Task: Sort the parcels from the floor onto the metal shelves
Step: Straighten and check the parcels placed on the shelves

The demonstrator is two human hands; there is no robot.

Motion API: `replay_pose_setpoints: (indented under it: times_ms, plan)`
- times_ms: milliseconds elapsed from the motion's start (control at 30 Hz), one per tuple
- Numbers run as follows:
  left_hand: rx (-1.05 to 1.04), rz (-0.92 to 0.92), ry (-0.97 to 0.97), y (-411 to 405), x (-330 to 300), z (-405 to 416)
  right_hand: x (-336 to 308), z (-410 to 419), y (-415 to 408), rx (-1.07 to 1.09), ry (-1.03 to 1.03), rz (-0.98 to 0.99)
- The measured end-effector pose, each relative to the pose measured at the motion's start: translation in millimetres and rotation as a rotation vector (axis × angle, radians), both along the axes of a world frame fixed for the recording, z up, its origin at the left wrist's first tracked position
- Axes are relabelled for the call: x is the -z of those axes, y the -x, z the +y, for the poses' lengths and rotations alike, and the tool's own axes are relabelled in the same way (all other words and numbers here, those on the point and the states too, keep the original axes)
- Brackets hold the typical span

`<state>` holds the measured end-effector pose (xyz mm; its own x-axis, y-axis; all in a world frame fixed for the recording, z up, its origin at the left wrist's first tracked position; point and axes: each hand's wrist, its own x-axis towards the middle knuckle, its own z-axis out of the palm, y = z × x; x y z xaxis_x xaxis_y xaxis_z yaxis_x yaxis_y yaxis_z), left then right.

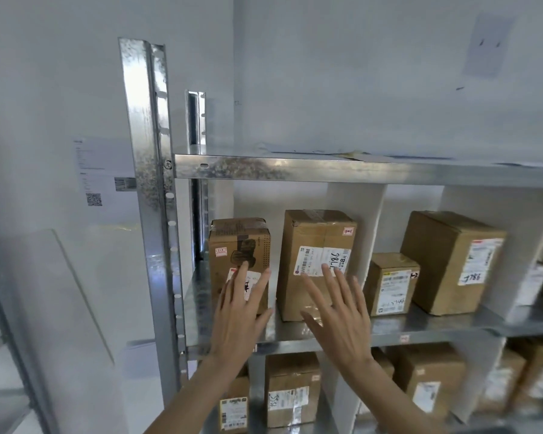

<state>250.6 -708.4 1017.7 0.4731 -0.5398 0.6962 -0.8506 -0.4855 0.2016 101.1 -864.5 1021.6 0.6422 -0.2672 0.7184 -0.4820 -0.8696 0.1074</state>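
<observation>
Two cardboard parcels stand upright at the left end of the middle metal shelf (pixel 436 327). My left hand (pixel 240 311) lies with straight, spread fingers against the front of the small dark-printed box (pixel 237 242). My right hand (pixel 339 311) is spread flat in front of the taller box (pixel 317 242), which carries a white label marked 786; its fingertips reach the label. Neither hand grips anything. Whether the right palm touches the box cannot be told.
White dividers (pixel 351 214) split the shelf into bays. A small box (pixel 389 283) and a large tilted box (pixel 449 258) fill the bay to the right. More parcels (pixel 292 389) stand on the shelf below. The steel upright (pixel 148 170) stands at the left, and the top shelf (pixel 326 167) holds flat papers.
</observation>
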Motion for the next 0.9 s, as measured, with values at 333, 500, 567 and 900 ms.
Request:
replay_pose_setpoints:
  times_ms: [333,500,567,900]
  plan:
    - [-0.003,-0.057,-0.087,39.4,1.7,-67.3,9.0,-72.1,33.7,0.03,-0.056,-0.046]
    - [-0.058,-0.029,-0.118,45.6,11.0,-91.8,19.4,-97.4,33.9,-0.009,-0.027,-0.025]
    - [-0.084,-0.017,-0.123,45.5,14.7,-97.9,23.5,-102.3,31.8,-0.042,0.006,-0.018]
    - [-0.17,-0.002,-0.187,33.6,24.6,-114.2,42.9,-120.4,13.2,-0.13,0.042,-0.027]
